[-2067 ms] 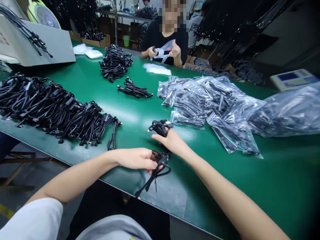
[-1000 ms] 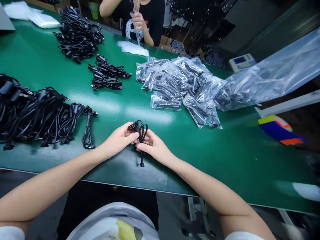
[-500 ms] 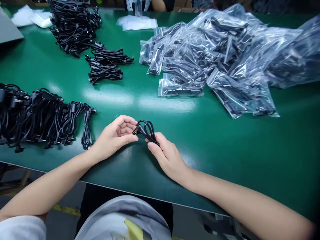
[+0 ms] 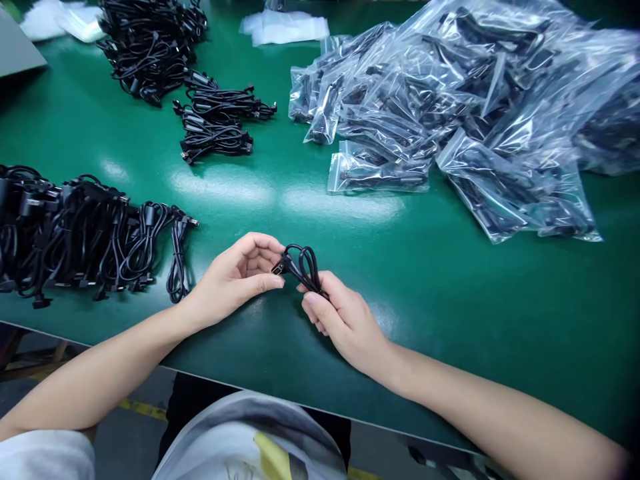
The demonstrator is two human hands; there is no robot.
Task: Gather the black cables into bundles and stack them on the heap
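A coiled black cable (image 4: 311,267) is held over the green table, gripped between the thumb and fingers of my right hand (image 4: 345,317). Its loops stand up past the fingertips, and a rectangular metal-ended plug (image 4: 280,265) points left. My left hand (image 4: 250,270) is cupped around that plug end, thumb and curled fingers apart. The left fingertips are at the plug and loop; whether they touch cannot be made out. Left of this hand, one bundled cable (image 4: 179,257) lies beside a row of similar black cables (image 4: 85,240).
Toward the back left are a small stack of cables (image 4: 217,117) and a taller cable pile (image 4: 150,47). Clear bags with black contents (image 4: 430,100) are heaped at the back right. Empty clear bags (image 4: 285,28) lie at the far edge. A grey box corner (image 4: 17,50) juts in upper left.
The view has tilted down and shifted slightly, so the person across the table has left the frame. Both hands keep nearly the same pose around the cable.
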